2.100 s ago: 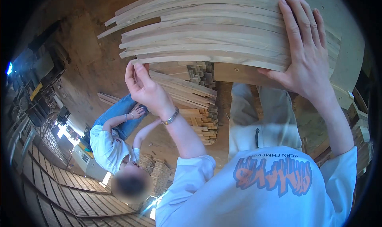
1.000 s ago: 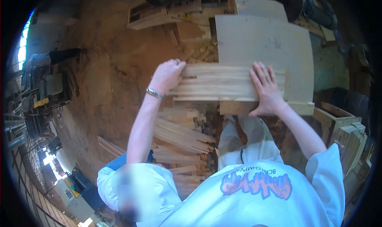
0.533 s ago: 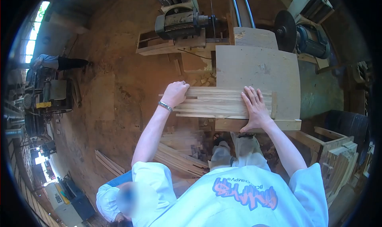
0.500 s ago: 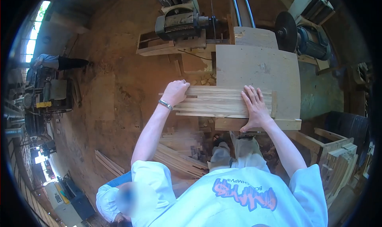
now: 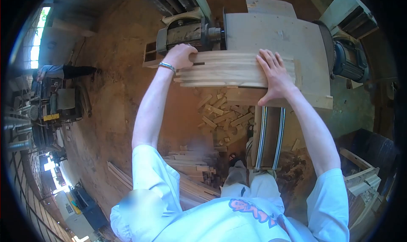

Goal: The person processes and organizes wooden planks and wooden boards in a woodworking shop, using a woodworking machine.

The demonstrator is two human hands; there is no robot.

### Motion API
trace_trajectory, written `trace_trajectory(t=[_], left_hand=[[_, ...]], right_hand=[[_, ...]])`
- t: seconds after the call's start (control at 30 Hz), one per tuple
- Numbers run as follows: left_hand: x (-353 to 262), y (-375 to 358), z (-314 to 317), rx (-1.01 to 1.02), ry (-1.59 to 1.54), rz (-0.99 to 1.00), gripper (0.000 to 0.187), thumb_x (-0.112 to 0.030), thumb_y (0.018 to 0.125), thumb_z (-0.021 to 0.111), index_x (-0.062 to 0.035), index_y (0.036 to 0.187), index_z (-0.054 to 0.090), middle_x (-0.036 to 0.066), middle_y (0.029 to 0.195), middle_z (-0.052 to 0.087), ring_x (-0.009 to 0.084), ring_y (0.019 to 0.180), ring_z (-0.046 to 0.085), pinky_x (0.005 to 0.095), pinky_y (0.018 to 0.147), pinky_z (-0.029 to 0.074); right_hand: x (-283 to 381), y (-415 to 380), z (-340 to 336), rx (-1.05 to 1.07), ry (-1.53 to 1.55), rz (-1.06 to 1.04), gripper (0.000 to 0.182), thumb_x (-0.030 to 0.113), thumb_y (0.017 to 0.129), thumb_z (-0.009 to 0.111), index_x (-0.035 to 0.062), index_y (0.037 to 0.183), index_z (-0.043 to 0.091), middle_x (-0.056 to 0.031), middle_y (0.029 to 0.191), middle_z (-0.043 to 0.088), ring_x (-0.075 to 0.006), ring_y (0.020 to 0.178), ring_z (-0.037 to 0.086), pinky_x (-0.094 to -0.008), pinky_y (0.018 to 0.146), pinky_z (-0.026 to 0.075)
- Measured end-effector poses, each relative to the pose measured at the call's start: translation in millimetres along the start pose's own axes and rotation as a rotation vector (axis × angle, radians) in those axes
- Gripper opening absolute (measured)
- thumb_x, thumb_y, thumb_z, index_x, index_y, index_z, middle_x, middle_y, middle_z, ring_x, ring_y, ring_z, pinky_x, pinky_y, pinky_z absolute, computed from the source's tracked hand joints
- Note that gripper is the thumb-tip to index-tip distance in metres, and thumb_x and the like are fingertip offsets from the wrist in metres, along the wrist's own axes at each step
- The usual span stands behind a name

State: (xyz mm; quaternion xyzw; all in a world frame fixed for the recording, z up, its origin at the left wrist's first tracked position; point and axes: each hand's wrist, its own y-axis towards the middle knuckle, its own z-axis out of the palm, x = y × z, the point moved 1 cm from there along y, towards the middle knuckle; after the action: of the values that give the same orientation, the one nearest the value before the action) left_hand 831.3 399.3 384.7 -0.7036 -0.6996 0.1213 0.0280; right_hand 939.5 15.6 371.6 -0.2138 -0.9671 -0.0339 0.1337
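Several wooden slats [image 5: 231, 69] are held on a sliding saw table [image 5: 296, 38]: left hand [image 5: 181, 55] curled around their ends, right hand [image 5: 274, 74] pressed flat with fingers spread; even pressure should be kept, well clear of the blade.

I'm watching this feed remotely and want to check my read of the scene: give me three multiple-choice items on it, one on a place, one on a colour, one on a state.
1. Where does the bundle of wooden slats lie?
A. On the sliding table
B. On the floor
C. On a shelf

2. What colour are the sleeves of the person's shirt?
A. Red
B. White
C. Black

3. How does the right hand meet the slats?
A. It hovers clear of them
B. It pinches one slat by its tip
C. It lies flat on top, fingers spread

Answers: 1 A, the slats rest on the pale board of the table, their left ends jutting past its edge. 2 B, both short sleeves are white. 3 C, the palm and spread fingers press on the slats' right end, while the left hand grips their left end.
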Motion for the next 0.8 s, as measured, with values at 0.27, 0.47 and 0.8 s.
trace_trajectory(t=[0.27,0.47,0.8], left_hand=[[38,76,-33,0.031,-0.047,0.004,0.055,-0.014,0.063,0.080,-0.0025,0.117,0.074,0.017,0.112,0.075,0.0329,0.106,0.070,0.0390,0.095,0.055],[54,86,-34,-0.008,-0.013,-0.003,0.055,-0.018,0.066,0.080,-0.0022,0.118,0.073,0.017,0.113,0.074,0.0332,0.107,0.070,0.0398,0.096,0.055],[86,-73,-36,-0.505,-0.779,-0.319,0.047,-0.003,0.079,0.070,0.0060,0.124,0.061,0.010,0.114,0.069,0.0140,0.111,0.065,0.0287,0.094,0.053]], right_hand=[[-57,73,-5,-0.028,-0.064,-0.011,0.154,0.057,0.035,0.098,0.0067,0.159,0.022,-0.0200,0.165,0.023,-0.0354,0.156,0.016,-0.0517,0.131,0.009],[-67,88,-3,-0.035,-0.079,-0.020,0.154,0.059,0.036,0.097,0.0072,0.160,0.021,-0.0190,0.166,0.022,-0.0353,0.157,0.016,-0.0508,0.131,0.009],[-64,88,-3,-0.013,-0.098,0.005,0.156,0.061,0.037,0.096,0.0068,0.161,0.018,-0.0189,0.167,0.019,-0.0346,0.157,0.013,-0.0509,0.131,0.008]])
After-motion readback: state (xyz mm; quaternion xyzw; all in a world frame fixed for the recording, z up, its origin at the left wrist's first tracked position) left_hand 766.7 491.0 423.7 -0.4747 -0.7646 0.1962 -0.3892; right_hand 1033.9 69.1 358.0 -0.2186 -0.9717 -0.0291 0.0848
